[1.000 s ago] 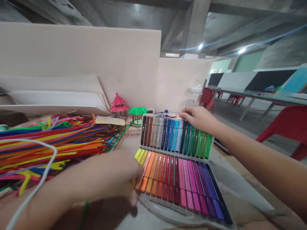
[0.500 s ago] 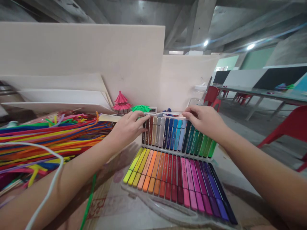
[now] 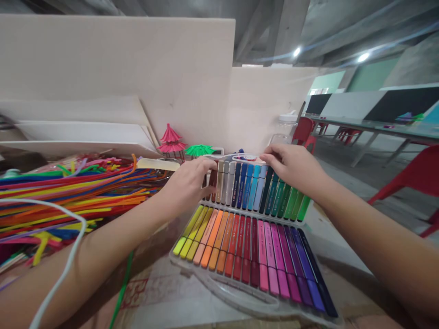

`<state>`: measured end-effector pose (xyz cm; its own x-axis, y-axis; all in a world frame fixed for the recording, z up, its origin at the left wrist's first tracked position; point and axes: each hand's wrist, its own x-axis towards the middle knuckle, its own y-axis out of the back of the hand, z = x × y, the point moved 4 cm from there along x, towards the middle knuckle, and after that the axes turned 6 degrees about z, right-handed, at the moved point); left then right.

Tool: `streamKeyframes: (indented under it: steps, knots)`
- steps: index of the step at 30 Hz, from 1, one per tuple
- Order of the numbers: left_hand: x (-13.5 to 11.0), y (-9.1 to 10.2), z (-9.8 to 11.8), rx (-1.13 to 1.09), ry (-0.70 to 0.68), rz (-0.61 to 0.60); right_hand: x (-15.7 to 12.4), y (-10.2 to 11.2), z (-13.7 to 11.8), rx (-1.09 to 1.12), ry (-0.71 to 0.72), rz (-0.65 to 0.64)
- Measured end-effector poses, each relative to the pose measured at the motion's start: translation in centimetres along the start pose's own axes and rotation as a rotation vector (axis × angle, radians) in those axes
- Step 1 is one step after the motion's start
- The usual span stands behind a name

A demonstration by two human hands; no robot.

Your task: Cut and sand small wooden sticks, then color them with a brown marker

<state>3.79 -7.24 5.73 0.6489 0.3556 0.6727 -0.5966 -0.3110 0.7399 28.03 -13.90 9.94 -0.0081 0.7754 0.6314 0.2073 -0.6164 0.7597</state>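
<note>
A clear plastic marker case (image 3: 236,304) lies unfolded, its two halves full of coloured markers (image 3: 236,244). The near half lies flat with yellow to purple markers; the far half is tilted up with brown, grey, blue and green ones. At the left end of the raised half, my left hand (image 3: 192,180) has its fingers curled over the top edge, the thumb against the brown markers. My right hand (image 3: 293,167) grips the same edge toward the right, thumb and fingers pinched together. Its fingers partly hide the green markers.
Many colourful pipe cleaners (image 3: 68,196) are heaped at left, with a white cable (image 3: 77,219) across my left forearm. Behind the case stand a pink pagoda-like model (image 3: 171,139), a green one (image 3: 200,151) and a clear bottle (image 3: 285,128). Red chairs (image 3: 411,183) are at right.
My left hand's fingers have curled closer around the left end of the raised half. My right hand keeps its grip on the edge. The camera view has shifted slightly.
</note>
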Motion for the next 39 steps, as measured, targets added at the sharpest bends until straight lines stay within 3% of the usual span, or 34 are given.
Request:
streamKeyframes:
  steps: [3, 7, 11, 14, 18, 20, 23, 28, 34, 39]
  knots:
    - [-0.2, 0.0, 0.9, -0.163, 0.144, -0.037, 0.0, -0.1, 0.2, -0.004, -0.007, -0.012]
    - [0.2, 2.2, 1.4, -0.367, 0.2, 0.089, -0.2, 0.4, 0.0, 0.032, 0.01, -0.053]
    - [0.9, 5.9, 0.2, -0.178, 0.349, 0.243, -1.6, 2.4, -1.6, 0.061, 0.101, -0.15]
    - [1.3, 7.4, -1.1, 0.005, 0.413, 0.236, -4.6, 3.8, -4.0, 0.067, 0.217, -0.212]
    - [1.4, 6.3, -3.1, 0.002, 0.408, 0.087, -10.9, 1.7, -8.3, 0.0, 0.438, -0.318]
    - [1.4, 5.5, -3.8, -0.006, 0.41, 0.039, -14.2, -0.2, -10.4, -0.034, 0.651, -0.285]
    - [1.5, 4.9, -4.1, 0.014, 0.418, 0.01, -16.9, -2.5, -11.6, -0.127, 0.697, -0.215]
    - [1.5, 4.8, -3.7, 0.063, 0.408, -0.034, -16.8, -1.9, -11.9, -0.135, 0.754, -0.165]
    - [0.3, 1.6, -4.3, 0.111, 0.355, -0.402, -16.4, -1.5, -12.0, -0.121, 0.783, -0.228]
    - [-0.8, -0.5, -4.4, 0.087, 0.358, -0.522, -17.1, -2.2, -12.7, -0.122, 0.799, -0.136]
